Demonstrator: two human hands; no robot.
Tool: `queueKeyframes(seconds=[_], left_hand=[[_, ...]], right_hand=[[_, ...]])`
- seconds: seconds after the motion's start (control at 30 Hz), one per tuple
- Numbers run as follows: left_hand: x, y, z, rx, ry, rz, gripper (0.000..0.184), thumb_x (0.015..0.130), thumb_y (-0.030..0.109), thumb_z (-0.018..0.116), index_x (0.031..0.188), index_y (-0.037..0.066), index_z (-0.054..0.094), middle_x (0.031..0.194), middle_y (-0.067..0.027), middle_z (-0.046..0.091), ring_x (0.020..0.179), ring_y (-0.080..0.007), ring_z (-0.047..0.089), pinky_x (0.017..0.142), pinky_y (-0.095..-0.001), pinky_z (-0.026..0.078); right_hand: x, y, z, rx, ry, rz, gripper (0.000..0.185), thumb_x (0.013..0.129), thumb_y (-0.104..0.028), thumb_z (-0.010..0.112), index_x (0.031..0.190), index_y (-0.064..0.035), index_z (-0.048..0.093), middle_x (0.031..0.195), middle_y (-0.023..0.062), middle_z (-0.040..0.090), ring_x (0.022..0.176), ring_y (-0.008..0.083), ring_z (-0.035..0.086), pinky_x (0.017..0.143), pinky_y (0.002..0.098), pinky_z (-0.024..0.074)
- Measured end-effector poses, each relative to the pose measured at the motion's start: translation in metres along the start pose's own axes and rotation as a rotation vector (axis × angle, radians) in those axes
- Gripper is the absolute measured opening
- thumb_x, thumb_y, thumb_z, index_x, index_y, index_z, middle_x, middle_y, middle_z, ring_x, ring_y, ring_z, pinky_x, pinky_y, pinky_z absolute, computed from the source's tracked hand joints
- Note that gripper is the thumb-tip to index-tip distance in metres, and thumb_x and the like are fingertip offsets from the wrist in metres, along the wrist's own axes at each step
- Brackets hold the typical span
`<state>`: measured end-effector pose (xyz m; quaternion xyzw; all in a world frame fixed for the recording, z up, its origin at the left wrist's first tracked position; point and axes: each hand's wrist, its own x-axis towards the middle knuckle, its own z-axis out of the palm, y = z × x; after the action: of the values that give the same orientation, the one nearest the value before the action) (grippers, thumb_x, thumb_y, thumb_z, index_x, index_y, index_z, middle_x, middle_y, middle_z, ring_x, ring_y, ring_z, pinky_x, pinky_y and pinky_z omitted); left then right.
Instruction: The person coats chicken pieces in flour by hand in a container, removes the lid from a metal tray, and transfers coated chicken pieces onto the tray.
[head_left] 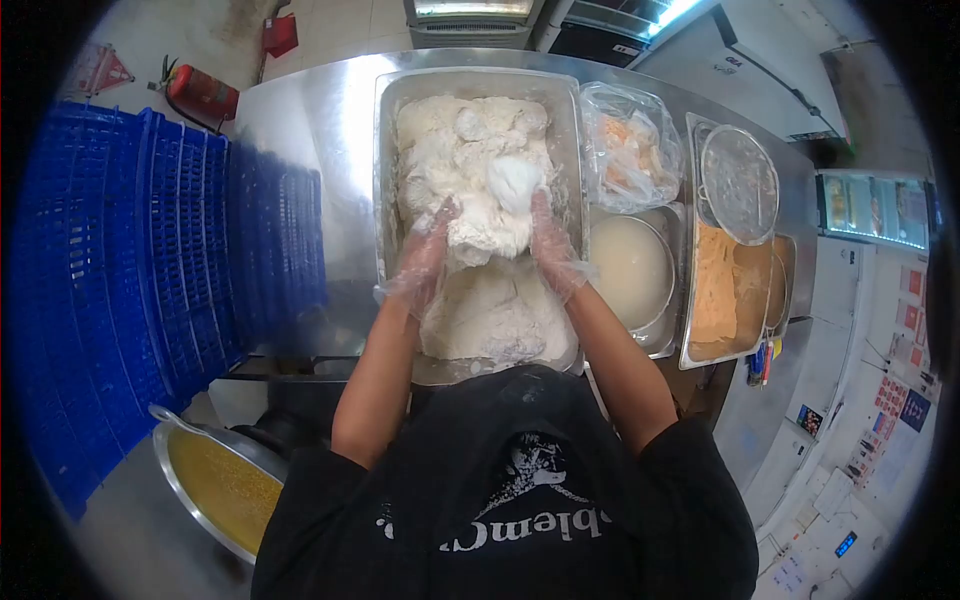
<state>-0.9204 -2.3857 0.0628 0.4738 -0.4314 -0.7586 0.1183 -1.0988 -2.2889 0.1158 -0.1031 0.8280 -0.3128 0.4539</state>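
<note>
A long metal tray [380, 150] on the steel table holds a heap of white flour [440, 130], with flour-coated lumps in it. My left hand [428, 250], in a clear plastic glove, is at the left side of a floury mass [490, 225]. On that mass's right side is my right hand [553, 243], gloved the same way. Both hands cup the mass between them above the tray's middle, fingers partly hidden by flour. More flour [495, 315] lies at the near end, below my wrists.
Right of the tray are a plastic bag [630, 145] of pale pieces, a round container [630, 270] of cloudy liquid, and a tray of orange powder [715, 290] under a sieve [740, 180]. Blue crates [180, 220] stand left, above a metal bowl [225, 485] of yellow liquid.
</note>
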Motion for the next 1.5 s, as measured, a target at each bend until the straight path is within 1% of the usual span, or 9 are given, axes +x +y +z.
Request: queueKeyframes(seconds=[0.13, 0.23, 0.3, 0.53, 0.6, 0.93, 1.1, 1.33, 1.5], left_hand=[[-0.035, 0.022, 0.005, 0.535, 0.227, -0.118, 0.095, 0.100, 0.062, 0.051, 0.147, -0.019, 0.035, 0.147, -0.0384, 0.046, 0.131, -0.0420, 0.056, 0.107, -0.0486, 0.047], [-0.039, -0.035, -0.004, 0.903, 0.113, -0.074, 0.090, 0.101, 0.063, 0.046, 0.129, -0.022, 0.054, 0.123, -0.0430, 0.060, 0.118, -0.0494, 0.063, 0.103, -0.0507, 0.048], [-0.051, -0.073, -0.004, 1.229, 0.112, 0.039, 0.094, 0.100, 0.068, 0.041, 0.108, -0.023, 0.065, 0.101, -0.0431, 0.066, 0.107, -0.0523, 0.066, 0.099, -0.0521, 0.049], [-0.083, -0.093, 0.008, 0.952, -0.126, -0.317, 0.101, 0.099, 0.072, 0.035, 0.104, -0.024, 0.066, 0.109, -0.0468, 0.062, 0.115, -0.0544, 0.062, 0.103, -0.0526, 0.047], [-0.072, -0.091, 0.014, 0.736, -0.122, -0.545, 0.103, 0.099, 0.074, 0.034, 0.117, -0.024, 0.061, 0.123, -0.0471, 0.058, 0.128, -0.0502, 0.057, 0.110, -0.0479, 0.042], [-0.075, 0.000, 0.021, 0.126, -0.038, -0.383, 0.079, 0.107, 0.057, 0.036, 0.154, -0.007, 0.036, 0.160, -0.0240, 0.038, 0.151, -0.0318, 0.033, 0.123, -0.0383, 0.025], [-0.094, 0.050, 0.001, 0.088, -0.126, 0.033, 0.066, 0.107, 0.047, 0.046, 0.154, -0.001, 0.042, 0.151, -0.0172, 0.052, 0.139, -0.0277, 0.049, 0.117, -0.0353, 0.035], [-0.072, -0.023, 0.010, 0.087, 0.372, -0.232, 0.101, 0.095, 0.064, 0.059, 0.158, -0.008, 0.026, 0.154, -0.0271, 0.045, 0.143, -0.0363, 0.043, 0.119, -0.0446, 0.032], [-0.013, -0.014, 0.017, 0.430, 0.535, -0.028, 0.110, 0.093, 0.075, 0.050, 0.158, -0.010, 0.023, 0.156, -0.0306, 0.040, 0.145, -0.0406, 0.041, 0.121, -0.0452, 0.030]], right_hand=[[0.042, 0.080, 0.003, -0.339, 0.090, -0.434, 0.068, 0.110, -0.045, 0.026, 0.149, 0.0081, 0.042, 0.147, 0.0320, 0.049, 0.141, 0.0425, 0.044, 0.120, 0.0449, 0.0304], [0.038, 0.104, 0.007, -1.860, -0.186, -0.573, 0.062, 0.109, -0.035, 0.023, 0.147, 0.0102, 0.042, 0.151, 0.0328, 0.045, 0.144, 0.0450, 0.040, 0.123, 0.0466, 0.0277], [-0.031, 0.046, -0.004, -1.188, -0.547, -0.295, 0.068, 0.109, -0.040, 0.024, 0.145, 0.0154, 0.041, 0.148, 0.0368, 0.045, 0.143, 0.0463, 0.040, 0.121, 0.0473, 0.0296], [-0.037, 0.131, 0.019, -0.945, -0.427, -0.065, 0.095, 0.102, -0.067, 0.030, 0.148, 0.0164, 0.036, 0.152, 0.0404, 0.037, 0.145, 0.0448, 0.037, 0.122, 0.0457, 0.0278], [-0.039, 0.133, 0.018, -0.836, -0.412, 0.003, 0.099, 0.099, -0.071, 0.036, 0.150, 0.0136, 0.036, 0.155, 0.0372, 0.035, 0.148, 0.0423, 0.036, 0.123, 0.0430, 0.0260], [0.001, 0.113, 0.015, 0.389, -0.411, 0.212, 0.086, 0.105, -0.060, 0.035, 0.161, 0.0017, 0.019, 0.164, 0.0230, 0.032, 0.156, 0.0309, 0.021, 0.127, 0.0410, 0.0136], [-0.014, -0.009, -0.032, -0.370, -0.250, -0.112, 0.091, 0.102, -0.066, 0.033, 0.159, 0.0042, 0.023, 0.164, 0.0267, 0.029, 0.154, 0.0364, 0.024, 0.125, 0.0455, 0.0230], [0.082, -0.004, -0.001, -1.068, 0.127, -0.512, 0.100, 0.098, -0.075, 0.036, 0.155, 0.0080, 0.031, 0.158, 0.0311, 0.036, 0.149, 0.0393, 0.035, 0.121, 0.0444, 0.0330], [0.110, -0.014, 0.015, -1.001, -0.093, -0.332, 0.099, 0.095, -0.073, 0.048, 0.153, 0.0065, 0.033, 0.154, 0.0292, 0.041, 0.143, 0.0386, 0.043, 0.120, 0.0433, 0.0355]])
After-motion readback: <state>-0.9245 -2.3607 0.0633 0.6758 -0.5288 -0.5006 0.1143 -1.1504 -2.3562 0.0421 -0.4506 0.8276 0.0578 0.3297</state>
